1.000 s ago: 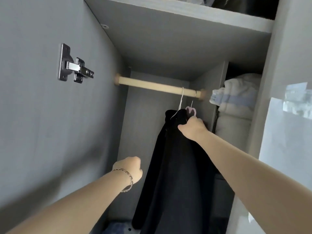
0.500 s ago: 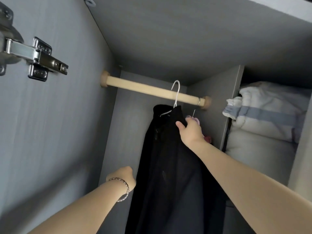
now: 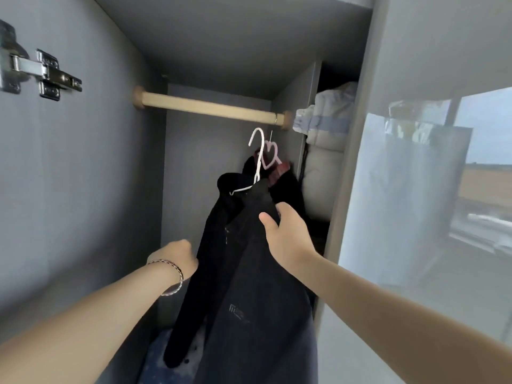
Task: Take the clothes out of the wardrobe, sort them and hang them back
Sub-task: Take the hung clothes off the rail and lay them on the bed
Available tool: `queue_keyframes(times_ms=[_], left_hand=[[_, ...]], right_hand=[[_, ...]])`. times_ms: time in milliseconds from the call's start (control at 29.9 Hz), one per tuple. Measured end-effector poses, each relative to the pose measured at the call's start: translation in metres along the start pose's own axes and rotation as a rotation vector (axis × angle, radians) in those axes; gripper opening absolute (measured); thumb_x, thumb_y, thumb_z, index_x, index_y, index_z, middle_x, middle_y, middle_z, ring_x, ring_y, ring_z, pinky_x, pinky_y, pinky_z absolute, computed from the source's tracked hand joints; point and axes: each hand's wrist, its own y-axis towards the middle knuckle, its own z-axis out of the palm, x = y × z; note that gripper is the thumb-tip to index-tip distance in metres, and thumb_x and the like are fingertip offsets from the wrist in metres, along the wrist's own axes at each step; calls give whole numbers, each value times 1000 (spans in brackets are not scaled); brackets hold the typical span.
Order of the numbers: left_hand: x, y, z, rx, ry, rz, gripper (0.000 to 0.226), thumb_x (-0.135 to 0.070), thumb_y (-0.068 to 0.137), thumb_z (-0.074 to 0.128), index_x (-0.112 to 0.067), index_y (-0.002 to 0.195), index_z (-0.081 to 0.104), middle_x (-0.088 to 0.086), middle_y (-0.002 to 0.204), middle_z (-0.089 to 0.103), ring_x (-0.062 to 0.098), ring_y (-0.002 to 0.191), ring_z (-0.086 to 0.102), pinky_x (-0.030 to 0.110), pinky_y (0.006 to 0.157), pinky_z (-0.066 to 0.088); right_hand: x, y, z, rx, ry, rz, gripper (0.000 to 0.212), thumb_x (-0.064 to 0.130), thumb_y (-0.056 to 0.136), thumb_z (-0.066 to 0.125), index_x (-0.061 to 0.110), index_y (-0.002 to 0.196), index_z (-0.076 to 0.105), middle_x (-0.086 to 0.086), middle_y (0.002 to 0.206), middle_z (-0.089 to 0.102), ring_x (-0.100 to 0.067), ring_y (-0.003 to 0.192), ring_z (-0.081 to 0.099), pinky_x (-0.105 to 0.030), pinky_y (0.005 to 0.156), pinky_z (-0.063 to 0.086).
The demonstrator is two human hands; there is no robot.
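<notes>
Below the rod [image 3: 207,106], the right hand [image 3: 288,239] is clutching the black jacket [image 3: 249,286] (left hand's [image 3: 174,259] hold unclear). Its white hanger [image 3: 260,159] is needing steering clear of the pink hanger [image 3: 274,155]

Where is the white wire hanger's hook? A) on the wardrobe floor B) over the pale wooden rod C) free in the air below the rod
C: the white wire hanger has its hook clear below the pale wooden rod, while the right hand grips the black garment it carries.

Matt black cloth garment [image 3: 249,259], pale smooth wooden rail [image 3: 210,107], shiny metal hinge [image 3: 41,73].
</notes>
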Motion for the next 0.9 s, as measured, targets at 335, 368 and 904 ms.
queue_keyframes(times_ms=[335, 368, 904], left_hand=[[-26, -149, 43, 177, 40, 156, 24, -15, 93, 37, -13, 101, 59, 5, 108, 62, 23, 98, 59, 32, 88, 49], [-29, -159, 50, 187, 48, 194, 23, -15, 93, 36, -14, 98, 59, 5, 105, 62, 23, 96, 59, 32, 87, 50], [-121, -397, 128, 437, 49, 794, 21, -11, 91, 35, -14, 88, 55, 10, 106, 65, 29, 100, 60, 33, 84, 47]], right_hand=[[-11, -186, -75, 57, -164, 87, 25, 30, 97, 43, 19, 76, 40, 7, 65, 43, -11, 58, 41, -23, 54, 33], [-11, -204, -85, 42, -189, 101, 22, 30, 97, 44, 17, 80, 43, 7, 67, 46, -12, 61, 43, -25, 57, 35], [35, -548, -207, -471, -372, 547, 19, 23, 91, 58, 34, 79, 50, 18, 64, 54, 1, 65, 53, -13, 63, 42]])
